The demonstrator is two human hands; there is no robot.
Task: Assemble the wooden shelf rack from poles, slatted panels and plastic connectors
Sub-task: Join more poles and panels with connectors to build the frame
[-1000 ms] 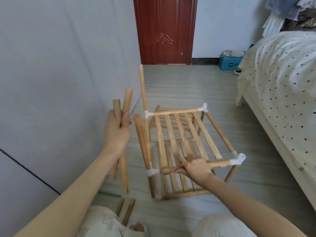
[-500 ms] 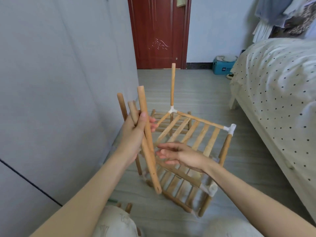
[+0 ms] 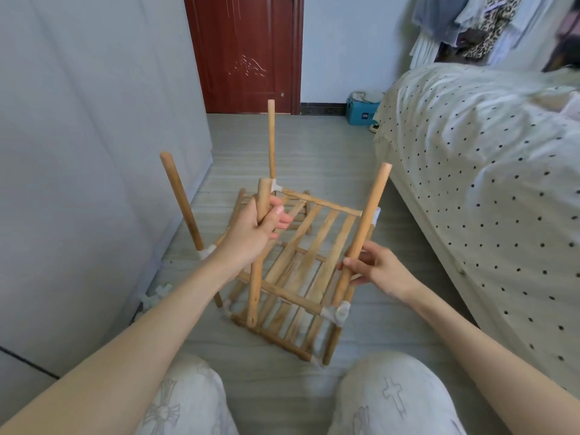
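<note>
two poles in hand. right hand (image 3: 378, 269) pinches pole (image 3: 364, 229) leaning up-right, low end just above near-right connector (image 3: 338, 313). left hand (image 3: 255, 229) grips spare pole (image 3: 260, 246), upright.

Poles (image 3: 361, 233) and slatted panel (image 3: 309, 246): bare light wood, matt, smooth. Corner connectors (image 3: 335, 313): whitish, translucent plastic, slightly glossy. Floor (image 3: 317, 146): grey wood-grain boards, low sheen. Door (image 3: 248, 51): dark red, glossy, carved. Bed cover (image 3: 489, 171): soft dotted cloth.
</note>
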